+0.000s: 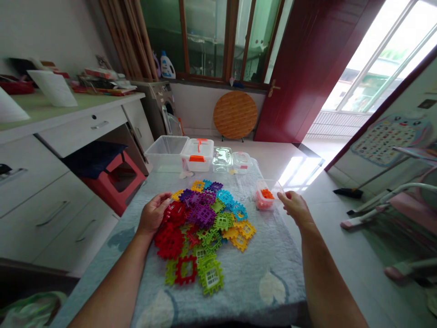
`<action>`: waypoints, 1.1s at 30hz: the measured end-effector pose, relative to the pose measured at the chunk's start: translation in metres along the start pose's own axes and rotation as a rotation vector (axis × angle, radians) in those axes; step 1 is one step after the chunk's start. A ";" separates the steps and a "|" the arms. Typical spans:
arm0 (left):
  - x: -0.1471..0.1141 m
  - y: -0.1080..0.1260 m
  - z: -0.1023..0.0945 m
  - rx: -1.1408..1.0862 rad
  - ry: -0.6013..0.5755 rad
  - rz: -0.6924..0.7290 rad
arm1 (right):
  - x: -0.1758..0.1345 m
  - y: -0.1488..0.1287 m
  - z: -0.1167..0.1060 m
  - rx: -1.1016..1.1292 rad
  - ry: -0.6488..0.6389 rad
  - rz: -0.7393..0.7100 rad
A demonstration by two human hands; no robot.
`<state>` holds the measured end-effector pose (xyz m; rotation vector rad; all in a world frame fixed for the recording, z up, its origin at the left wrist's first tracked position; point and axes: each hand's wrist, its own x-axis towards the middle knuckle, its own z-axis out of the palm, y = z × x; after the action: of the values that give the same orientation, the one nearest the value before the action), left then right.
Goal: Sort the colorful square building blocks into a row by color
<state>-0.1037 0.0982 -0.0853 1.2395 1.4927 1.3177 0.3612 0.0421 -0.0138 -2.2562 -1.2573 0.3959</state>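
A heap of plastic interlocking building blocks, mostly flat and notched, lies on the cloth-covered table. Purple blocks [201, 214] are in the middle, red blocks [170, 241] at the left, green blocks [210, 275] in front, and yellow blocks [244, 232] and blue blocks [225, 197] to the right. My left hand [155, 213] rests against the red side of the heap, fingers closed; what is between them is hidden. At the table's right edge, my right hand [294, 207] pinches the clear lid of a small plastic box [265, 200], which has orange and pink pieces inside.
Along the table's far edge stand an open clear bin [165, 155], a lidded box with orange latches [205, 157], and two smaller clear containers [221, 160]. A red stool [118, 182] is left of the table. White drawers [51, 209] line the left side.
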 end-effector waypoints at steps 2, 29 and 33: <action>-0.001 0.000 0.000 -0.003 0.007 -0.002 | -0.007 0.000 0.007 0.161 0.044 0.021; -0.003 0.002 0.001 0.015 -0.019 0.043 | -0.106 -0.101 0.106 0.726 -0.163 -0.451; -0.002 0.000 0.000 0.027 -0.052 0.092 | -0.103 -0.098 0.116 0.720 -0.123 -0.396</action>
<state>-0.1031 0.0963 -0.0855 1.3641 1.4359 1.3181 0.1826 0.0310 -0.0529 -1.3685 -1.3115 0.7054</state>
